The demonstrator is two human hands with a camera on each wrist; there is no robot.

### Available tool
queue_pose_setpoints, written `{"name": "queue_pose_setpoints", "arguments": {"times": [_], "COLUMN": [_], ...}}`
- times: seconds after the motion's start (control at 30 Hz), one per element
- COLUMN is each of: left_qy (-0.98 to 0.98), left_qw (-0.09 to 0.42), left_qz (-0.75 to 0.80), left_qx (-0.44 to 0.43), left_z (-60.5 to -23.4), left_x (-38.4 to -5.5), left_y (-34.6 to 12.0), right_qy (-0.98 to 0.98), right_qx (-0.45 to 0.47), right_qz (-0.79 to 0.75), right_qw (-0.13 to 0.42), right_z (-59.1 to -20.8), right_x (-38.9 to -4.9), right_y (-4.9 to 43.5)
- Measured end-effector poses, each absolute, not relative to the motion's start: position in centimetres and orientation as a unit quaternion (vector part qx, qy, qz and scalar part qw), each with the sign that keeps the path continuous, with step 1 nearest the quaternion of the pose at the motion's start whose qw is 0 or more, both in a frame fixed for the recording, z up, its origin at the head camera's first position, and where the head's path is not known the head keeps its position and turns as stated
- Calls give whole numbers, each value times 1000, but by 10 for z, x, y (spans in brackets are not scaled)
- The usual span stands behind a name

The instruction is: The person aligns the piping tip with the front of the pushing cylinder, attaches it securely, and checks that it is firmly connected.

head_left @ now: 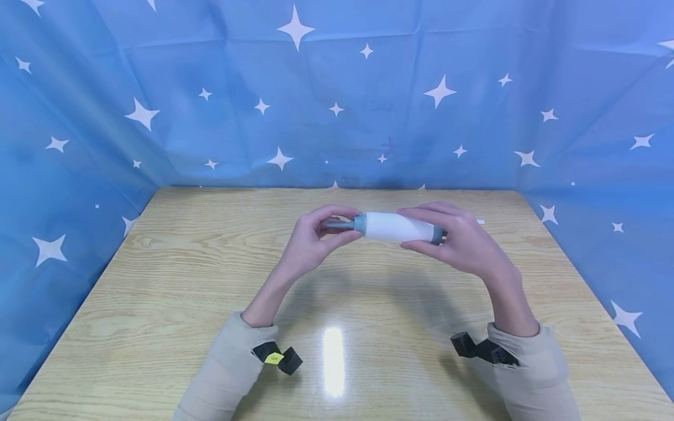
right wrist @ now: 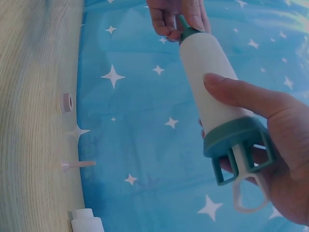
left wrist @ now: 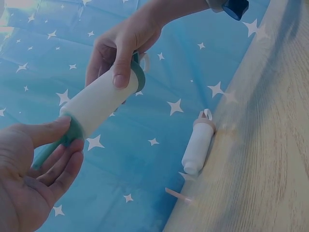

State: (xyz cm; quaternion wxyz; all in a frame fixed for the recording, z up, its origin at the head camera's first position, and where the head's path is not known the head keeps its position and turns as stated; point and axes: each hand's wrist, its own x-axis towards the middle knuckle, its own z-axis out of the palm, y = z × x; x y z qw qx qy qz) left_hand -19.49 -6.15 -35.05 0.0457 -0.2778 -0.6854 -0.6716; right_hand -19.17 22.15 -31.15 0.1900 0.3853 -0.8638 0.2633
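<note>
Both hands hold a large syringe (head_left: 389, 227) in the air above the table, roughly level in the head view. It has a white barrel (right wrist: 205, 67), a teal nozzle end, a teal collar (right wrist: 234, 133) with finger loops, and a pale plunger ring (right wrist: 251, 193). My left hand (head_left: 310, 242) pinches the teal nozzle end between thumb and fingers, with the thin spout (left wrist: 46, 155) running into the palm. My right hand (head_left: 466, 240) grips the barrel close to the collar. The loops and ring are mostly hidden behind that hand in the head view.
A second white syringe body (left wrist: 198, 147) with a pinkish collar lies on the wooden table's edge (left wrist: 231, 159). Near it in the right wrist view are a pink ring (right wrist: 66, 102), a pink nozzle (right wrist: 77, 165) and a white threaded end (right wrist: 87, 222). Blue star-patterned cloth (head_left: 337, 117) hangs behind.
</note>
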Motion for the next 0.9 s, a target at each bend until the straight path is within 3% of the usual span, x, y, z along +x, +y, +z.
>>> {"name": "queue_pose_setpoints", "arguments": {"times": [0.47, 0.9], "left_qy": [-685, -693], "left_qw": [63, 40], "left_qz": [-669, -667], "left_qx": [-283, -270], "left_z": [-351, -348], "left_x": [-195, -196], "left_y": [-63, -64], "right_qy": [-861, -864], "right_qx": [388, 384], "right_qz": [266, 259], "right_qw": [191, 195], "right_z": [-311, -309], "right_x": [-192, -189], "right_y": [221, 220]}}
